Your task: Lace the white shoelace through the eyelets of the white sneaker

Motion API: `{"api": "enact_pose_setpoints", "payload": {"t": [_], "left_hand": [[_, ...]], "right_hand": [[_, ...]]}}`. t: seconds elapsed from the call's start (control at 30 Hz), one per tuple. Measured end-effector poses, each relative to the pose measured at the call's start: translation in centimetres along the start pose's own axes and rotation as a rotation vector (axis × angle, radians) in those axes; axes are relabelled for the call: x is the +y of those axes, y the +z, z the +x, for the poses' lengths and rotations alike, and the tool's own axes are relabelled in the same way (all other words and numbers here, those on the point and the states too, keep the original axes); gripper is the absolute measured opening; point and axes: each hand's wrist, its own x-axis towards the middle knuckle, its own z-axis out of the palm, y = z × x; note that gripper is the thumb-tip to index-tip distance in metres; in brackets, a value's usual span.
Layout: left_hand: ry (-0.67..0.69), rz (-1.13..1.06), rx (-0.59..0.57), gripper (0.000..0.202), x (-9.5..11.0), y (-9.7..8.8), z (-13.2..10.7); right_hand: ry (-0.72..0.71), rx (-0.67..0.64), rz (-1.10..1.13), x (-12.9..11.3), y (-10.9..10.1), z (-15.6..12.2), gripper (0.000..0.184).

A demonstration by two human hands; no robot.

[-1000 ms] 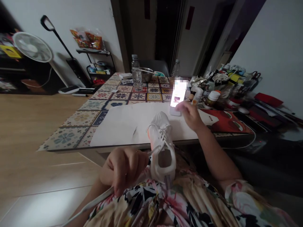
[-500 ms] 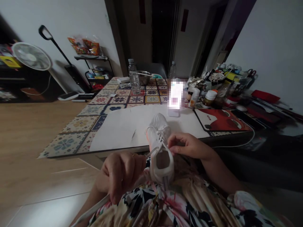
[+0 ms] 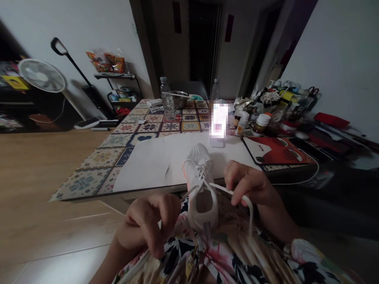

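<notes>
A white sneaker (image 3: 201, 185) stands on my lap, toe resting against the table edge, its opening facing me. My left hand (image 3: 148, 223) is closed around the left end of the white shoelace (image 3: 189, 192), which runs from the eyelets down past my wrist. My right hand (image 3: 251, 185) pinches the right lace end (image 3: 247, 201), pulled out to the right of the shoe and drooping down over my floral dress.
A low table (image 3: 89, 169) with a patterned tile cover and a white paper sheet (image 3: 160, 157) is in front. A lit phone (image 3: 219, 120) stands behind the shoe. Bottles, a metal bowl and cluttered jars sit farther back and right; a fan (image 3: 41, 75) stands left.
My right hand left the phone, came back to the shoe, took the right lace and drew it out to the right. My left hand kept its lace and dropped slightly.
</notes>
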Motion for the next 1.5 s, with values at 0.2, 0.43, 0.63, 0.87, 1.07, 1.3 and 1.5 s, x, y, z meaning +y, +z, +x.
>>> {"api": "enact_pose_setpoints", "payload": {"t": [0.2, 0.43, 0.63, 0.87, 1.07, 1.3, 1.5], "left_hand": [[-0.108, 0.134, 0.176, 0.016, -0.5, 0.8, -0.7], [-0.354, 0.365, 0.369, 0.024, -1.5, 1.1, 0.3], [-0.202, 0.576, 0.363, 0.013, -1.8, 1.1, 0.5], [-0.178, 0.622, 0.372, 0.012, -2.0, 1.3, 0.7], [-0.167, 0.508, 0.245, 0.007, -1.9, 1.5, 0.8], [-0.105, 0.578, 0.259, 0.012, -1.7, 1.7, 0.6], [-0.027, 0.676, 0.352, 0.024, -1.9, 1.1, 0.4]], "right_hand": [[0.072, 0.369, 0.243, 1.0, 3.5, -0.2, 0.030], [-0.120, 0.013, -0.619, 2.4, 5.1, 0.0, 0.011], [-0.146, -0.033, -0.667, 2.3, 5.2, 0.0, 0.015], [-0.228, 0.011, -0.685, 1.7, 5.5, 0.0, 0.010], [-0.095, 0.184, -0.546, 1.1, 5.7, 0.2, 0.013], [0.085, 0.270, -0.603, 1.8, 5.8, 0.1, 0.005], [-0.060, 0.014, -0.677, 1.5, 5.4, 0.6, 0.020]]}}
